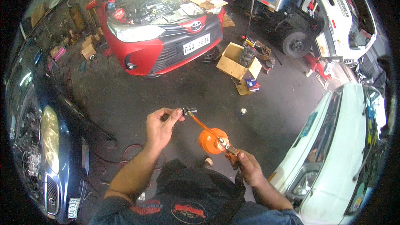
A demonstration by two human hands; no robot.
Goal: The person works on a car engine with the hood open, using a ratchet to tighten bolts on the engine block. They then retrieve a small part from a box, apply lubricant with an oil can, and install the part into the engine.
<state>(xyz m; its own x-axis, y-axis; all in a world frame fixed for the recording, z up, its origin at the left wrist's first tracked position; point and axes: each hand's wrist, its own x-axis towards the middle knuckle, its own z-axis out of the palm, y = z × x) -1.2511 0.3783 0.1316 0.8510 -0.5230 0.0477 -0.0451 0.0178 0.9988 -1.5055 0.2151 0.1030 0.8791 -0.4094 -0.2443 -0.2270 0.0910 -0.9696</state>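
gripping a pale metallic, lever-like handle [225, 144] at its rear end, the right hand [248, 168] carries a bright orange, round-bodied canister [208, 140] with a long, slim orange spout [204, 124]. the canister is in front of the person's dark printed shirt [191, 183], above the dark grey floor [137, 93], and the spout slants up and left toward the other hand. the body looks smooth and probably stiff; its load likely depends on how full it is, which cannot be told from here. any oily film would make it slippery, so the handle seems the surest hold, kept level to avoid a drip. the thin spout is likely the part easiest to bend or knock, and a poor place to lift by.

the left hand [160, 126] has its thumb and forefinger closed in a pinch on one end of a small, dark, cylindrical fitting [191, 111], leaving the other end free and pointing right. the fitting seems light and hard, possibly metal, small enough to roll or slip from oily fingers; holding it by the end suits it. the spout's tip is right beside the fitting, but whether they touch cannot be told.

the two hands are apart from each other. the right hand is wrapped around the handle, with some of its fingers hidden, so how hard it squeezes is unclear.
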